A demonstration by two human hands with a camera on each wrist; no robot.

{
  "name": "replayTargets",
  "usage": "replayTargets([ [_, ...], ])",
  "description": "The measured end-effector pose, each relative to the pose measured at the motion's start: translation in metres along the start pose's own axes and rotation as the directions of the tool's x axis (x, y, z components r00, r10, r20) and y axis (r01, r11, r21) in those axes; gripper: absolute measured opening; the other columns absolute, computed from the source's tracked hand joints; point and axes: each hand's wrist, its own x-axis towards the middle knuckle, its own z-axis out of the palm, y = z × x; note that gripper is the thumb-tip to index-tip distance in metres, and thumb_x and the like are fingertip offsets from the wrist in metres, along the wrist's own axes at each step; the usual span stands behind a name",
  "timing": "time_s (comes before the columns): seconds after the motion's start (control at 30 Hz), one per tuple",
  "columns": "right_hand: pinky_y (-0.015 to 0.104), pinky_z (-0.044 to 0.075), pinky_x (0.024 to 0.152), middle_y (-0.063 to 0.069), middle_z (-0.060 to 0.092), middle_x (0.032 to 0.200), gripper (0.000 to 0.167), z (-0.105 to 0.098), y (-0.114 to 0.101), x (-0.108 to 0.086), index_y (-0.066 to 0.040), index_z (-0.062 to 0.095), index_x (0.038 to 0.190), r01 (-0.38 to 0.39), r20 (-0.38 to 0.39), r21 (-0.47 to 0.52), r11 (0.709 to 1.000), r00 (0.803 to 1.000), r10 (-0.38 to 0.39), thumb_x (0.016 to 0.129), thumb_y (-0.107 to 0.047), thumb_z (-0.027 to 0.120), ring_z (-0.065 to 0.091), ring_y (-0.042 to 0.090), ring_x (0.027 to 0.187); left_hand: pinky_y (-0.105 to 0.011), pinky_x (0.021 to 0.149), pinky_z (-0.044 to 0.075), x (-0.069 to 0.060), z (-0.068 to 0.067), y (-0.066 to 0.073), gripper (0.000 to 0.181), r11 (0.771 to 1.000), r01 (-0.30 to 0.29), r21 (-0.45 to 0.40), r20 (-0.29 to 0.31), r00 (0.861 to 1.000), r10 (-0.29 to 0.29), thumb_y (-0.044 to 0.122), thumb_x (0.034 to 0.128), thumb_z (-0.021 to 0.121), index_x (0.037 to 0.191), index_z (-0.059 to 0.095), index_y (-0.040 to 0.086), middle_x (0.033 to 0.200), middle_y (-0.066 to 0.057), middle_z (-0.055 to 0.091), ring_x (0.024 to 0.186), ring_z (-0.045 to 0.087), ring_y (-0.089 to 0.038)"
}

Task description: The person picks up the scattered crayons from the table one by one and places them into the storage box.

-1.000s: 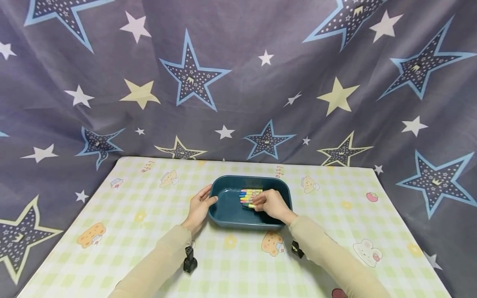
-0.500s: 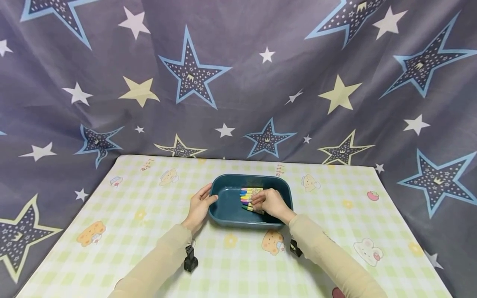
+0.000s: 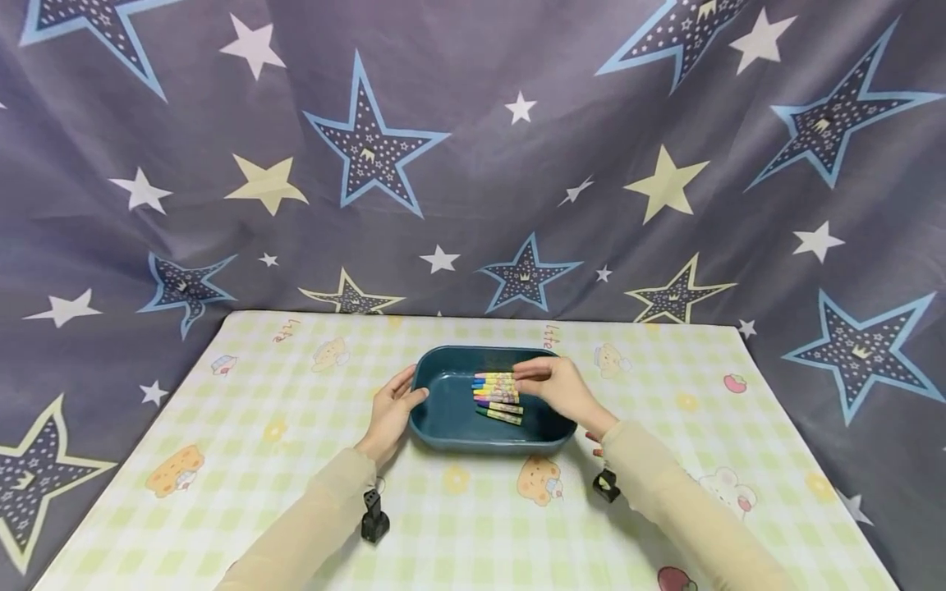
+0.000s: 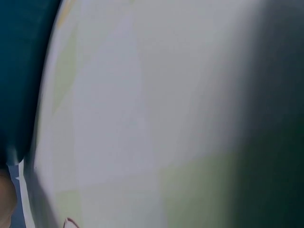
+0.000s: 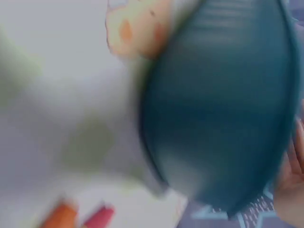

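A dark teal plastic basin (image 3: 443,414) stands on the table, with a row of several crayons (image 3: 498,398) lying side by side in it, in printed wrappers with differently coloured tips. My left hand (image 3: 388,414) holds the basin's left rim, thumb over the edge and fingers along the outside. Over the basin's right end, my right hand (image 3: 565,390) hovers with fairly straight fingers pointing left; no crayon shows between them. Under the right wrist, an orange crayon (image 5: 59,216) and a red crayon (image 5: 99,216) lie on the tablecloth, mostly out of the right wrist view.
A green-and-white checked tablecloth (image 3: 310,427) with printed cartoon figures covers the table. A dark curtain (image 3: 473,164) with stars hangs behind and at both sides. Small black wrist cameras sit under the left sleeve (image 3: 318,501) and the right sleeve (image 3: 672,501).
My right hand has lifted off the lowest crayons and moved right and away from me, uncovering the row and the red-orange crayons beside the basin. The left hand keeps its hold on the rim.
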Motion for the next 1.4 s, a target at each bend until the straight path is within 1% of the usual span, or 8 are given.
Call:
replayTargets([
  [0.1,0.027,0.056,0.08,0.016,0.068,0.104,0.027,-0.02,-0.005,-0.009,-0.004,0.068,0.108,-0.01,-0.031,0.01,1.0,0.999,0.01,0.081,-0.012,0.068,0.066,0.02,0.092,-0.035,0.109,0.034,0.001,-0.001,0.0,0.054,1.0,-0.004,-0.001,0.004,1.0,0.004,0.006,0.085,0.06,0.136,0.043,0.01,0.14,-0.012,0.041,0.134,0.033,-0.024],
  [0.27,0.023,0.055,0.081,0.015,0.067,0.107,0.03,-0.049,0.004,-0.035,0.001,0.065,0.11,-0.017,-0.057,-0.002,1.0,0.998,0.017,0.082,-0.009,0.067,0.066,0.013,0.092,-0.033,0.109,0.034,0.001,0.0,0.001,0.054,1.0,0.008,-0.005,0.011,1.0,-0.008,0.005,0.0851,0.059,0.136,0.043,0.01,0.14,-0.012,0.041,0.134,0.034,-0.023],
  [0.5,0.016,0.054,0.075,0.02,0.067,0.104,0.029,-0.068,0.043,-0.063,0.007,0.065,0.107,-0.045,-0.048,-0.046,0.998,0.998,0.043,0.081,-0.005,0.067,0.067,0.023,0.093,-0.032,0.11,0.032,0.0,-0.003,0.001,0.055,1.0,0.005,-0.015,0.01,1.0,-0.005,0.005,0.0852,0.059,0.137,0.042,0.009,0.141,-0.012,0.04,0.134,0.033,-0.023],
  [0.6,0.016,0.054,0.075,0.022,0.066,0.104,0.031,-0.073,0.06,-0.072,0.009,0.063,0.109,-0.066,-0.017,-0.039,0.997,0.998,0.065,0.081,-0.004,0.067,0.066,0.026,0.093,-0.033,0.11,0.032,0.001,-0.003,0.001,0.056,1.0,0.003,-0.005,0.009,1.0,-0.003,0.005,0.0848,0.059,0.138,0.041,0.009,0.142,-0.012,0.04,0.134,0.033,-0.023],
  [0.87,0.016,0.054,0.071,0.022,0.067,0.102,0.036,-0.079,0.091,-0.087,0.01,0.062,0.109,-0.11,0.055,-0.021,0.994,0.992,0.111,0.08,-0.01,0.069,0.068,0.014,0.086,-0.032,0.111,0.032,0.001,-0.001,-0.003,0.057,1.0,0.017,0.005,0.008,1.0,-0.017,0.006,0.0844,0.059,0.138,0.04,0.01,0.142,-0.009,0.039,0.134,0.033,-0.021],
  [1.0,0.015,0.054,0.07,0.014,0.07,0.095,0.029,-0.075,0.096,-0.088,0.003,0.068,0.104,-0.045,0.042,-0.144,0.989,0.998,0.051,0.079,-0.012,0.07,0.067,0.01,0.083,-0.032,0.111,0.031,0.001,-0.001,-0.003,0.057,1.0,0.022,0.004,0.004,1.0,-0.022,0.006,0.0848,0.059,0.139,0.04,0.01,0.143,-0.008,0.04,0.134,0.033,-0.021],
  [1.17,0.015,0.054,0.066,0.007,0.072,0.09,0.019,-0.072,0.097,-0.087,-0.006,0.073,0.096,0.031,0.019,-0.311,0.95,0.999,-0.027,0.078,-0.014,0.071,0.066,0.006,0.078,-0.032,0.11,0.032,0.0,-0.001,-0.002,0.056,1.0,0.022,0.003,0.001,1.0,-0.022,0.007,0.085,0.059,0.138,0.042,0.011,0.142,-0.008,0.04,0.134,0.033,-0.02],
  [1.4,0.017,0.053,0.058,0.005,0.072,0.087,0.015,-0.069,0.092,-0.087,-0.008,0.074,0.092,0.043,-0.009,-0.37,0.928,0.999,-0.05,0.077,-0.008,0.071,0.065,0.006,0.074,-0.032,0.11,0.032,-0.001,0.0,-0.001,0.056,1.0,-0.001,-0.016,0.014,1.0,0.002,0.005,0.0852,0.058,0.138,0.04,0.009,0.143,-0.012,0.038,0.135,0.032,-0.022],
])
